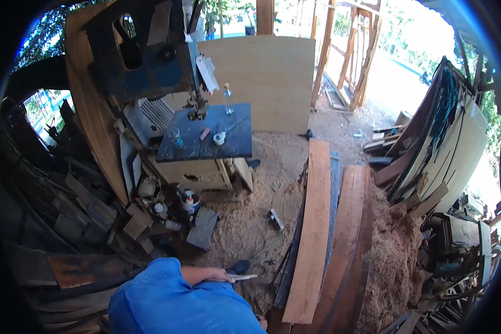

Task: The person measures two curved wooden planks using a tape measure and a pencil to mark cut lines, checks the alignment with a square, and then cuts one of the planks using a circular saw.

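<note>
Sawdust (392,261) is covering the ground (273,172) beside long boards (312,222). Fingers closed, the left hand (221,275) is gripping 1 pale strip (244,277); I cannot tell whether the right hand (262,322) is gripping anything.

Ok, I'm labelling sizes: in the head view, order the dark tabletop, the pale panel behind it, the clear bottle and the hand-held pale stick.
1. Pale panel
2. Dark tabletop
3. Clear bottle and pale stick: too alike to rank

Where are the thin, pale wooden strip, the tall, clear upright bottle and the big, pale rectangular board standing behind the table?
Wooden strip (245,277): head view, middle of its exposed part.
Clear bottle (228,101): head view, its body.
Rectangular board (264,80): head view, middle of its face.
</note>
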Demonstrator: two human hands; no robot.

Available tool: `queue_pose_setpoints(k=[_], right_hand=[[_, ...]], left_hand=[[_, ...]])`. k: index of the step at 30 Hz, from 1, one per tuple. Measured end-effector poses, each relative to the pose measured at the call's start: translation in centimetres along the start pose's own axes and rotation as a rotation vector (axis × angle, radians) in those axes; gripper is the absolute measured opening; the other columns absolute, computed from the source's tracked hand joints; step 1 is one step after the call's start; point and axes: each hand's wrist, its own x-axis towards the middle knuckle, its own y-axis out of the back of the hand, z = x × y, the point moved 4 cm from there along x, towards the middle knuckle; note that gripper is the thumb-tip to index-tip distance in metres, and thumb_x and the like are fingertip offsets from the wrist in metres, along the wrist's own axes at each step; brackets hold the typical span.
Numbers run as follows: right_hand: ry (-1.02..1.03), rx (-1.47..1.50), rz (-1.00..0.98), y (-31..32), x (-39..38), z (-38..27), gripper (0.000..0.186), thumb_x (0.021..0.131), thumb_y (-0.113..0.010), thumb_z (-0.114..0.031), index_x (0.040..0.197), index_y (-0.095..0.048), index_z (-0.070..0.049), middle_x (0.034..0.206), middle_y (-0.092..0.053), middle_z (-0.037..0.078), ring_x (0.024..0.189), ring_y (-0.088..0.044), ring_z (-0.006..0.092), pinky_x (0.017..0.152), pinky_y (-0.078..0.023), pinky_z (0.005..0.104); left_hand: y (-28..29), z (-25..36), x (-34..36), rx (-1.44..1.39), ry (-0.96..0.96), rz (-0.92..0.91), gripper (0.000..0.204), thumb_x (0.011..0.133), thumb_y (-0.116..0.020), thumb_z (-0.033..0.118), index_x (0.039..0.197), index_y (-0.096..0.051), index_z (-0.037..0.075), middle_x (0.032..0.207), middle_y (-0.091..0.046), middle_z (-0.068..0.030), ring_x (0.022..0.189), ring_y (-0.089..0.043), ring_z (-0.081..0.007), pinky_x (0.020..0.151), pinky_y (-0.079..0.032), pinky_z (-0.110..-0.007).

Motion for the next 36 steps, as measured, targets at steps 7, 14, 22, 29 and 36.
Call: queue_pose_setpoints(k=[7, 14, 22, 29, 36], right_hand=[[-0.168, 0.106, -0.06, 1.6, -2.2, -5.1, 0.036, 0.085, -0.064, -0.026, 0.113, -0.071, -0.004, 0.102, -0.072, 0.019, 0.094, -0.069, 0.0308, 0.084, -0.053, 0.0381], [-0.394, 0.634, -0.007, -3.6, 0.7, 4.5, 0.032, 0.088, -0.062, -0.017, 0.117, -0.065, -0.003, 0.087, -0.069, 0.014, 0.074, -0.069, 0.0272, 0.067, -0.055, 0.0438], [-0.795, 1.512, 0.667, 2.8, 6.6, 10.2, 0.068, 0.087, -0.064, -0.043, 0.144, -0.04, -0.015, 0.146, -0.041, 0.011, 0.133, -0.041, 0.0373, 0.096, -0.042, 0.0582], [-0.856, 1.133, 1.115, 2.9, 9.3, 14.8, 0.038, 0.081, -0.079, -0.021, 0.105, -0.061, 0.003, 0.102, -0.067, 0.015, 0.095, -0.063, 0.0241, 0.085, -0.051, 0.0384], [-0.912, 1.304, 0.984, 0.6, 1.8, 18.2, 0.037, 0.081, -0.079, -0.023, 0.102, -0.061, 0.0, 0.085, -0.067, 0.012, 0.066, -0.064, 0.0219, 0.046, -0.051, 0.0349]], left_hand=[[0.3, -0.9, -1.2, 0.44, 0.028, 0.162, 0.091, 0.063, -0.063, 0.083, 0.123, -0.069, 0.016, 0.133, -0.058, -0.021, 0.125, -0.053, -0.0373, 0.104, -0.041, -0.044], [1.4, -0.2, -4.7, 0.365, -0.027, 0.278, 0.096, 0.065, -0.071, 0.072, 0.141, -0.051, 0.018, 0.143, -0.046, -0.0235, 0.132, -0.044, -0.0389, 0.111, -0.035, -0.046], [3.8, -0.6, 3.1, 0.763, 0.102, 0.233, 0.097, 0.064, -0.072, 0.071, 0.143, -0.049, 0.019, 0.148, -0.041, -0.0196, 0.136, -0.038, -0.0396, 0.111, -0.035, -0.047], [4.8, 5.5, 5.6, 1.1, -0.741, -0.169, 0.047, 0.091, -0.061, 0.04, 0.127, -0.054, 0.011, 0.115, -0.06, -0.0286, 0.106, -0.057, -0.0485, 0.091, -0.046, -0.053], [5.4, 5.6, 4.0, 1.349, -0.126, 0.018, 0.083, 0.071, -0.074, 0.06, 0.137, -0.051, 0.016, 0.145, -0.04, -0.0256, 0.131, -0.041, -0.0467, 0.109, -0.036, -0.051]])
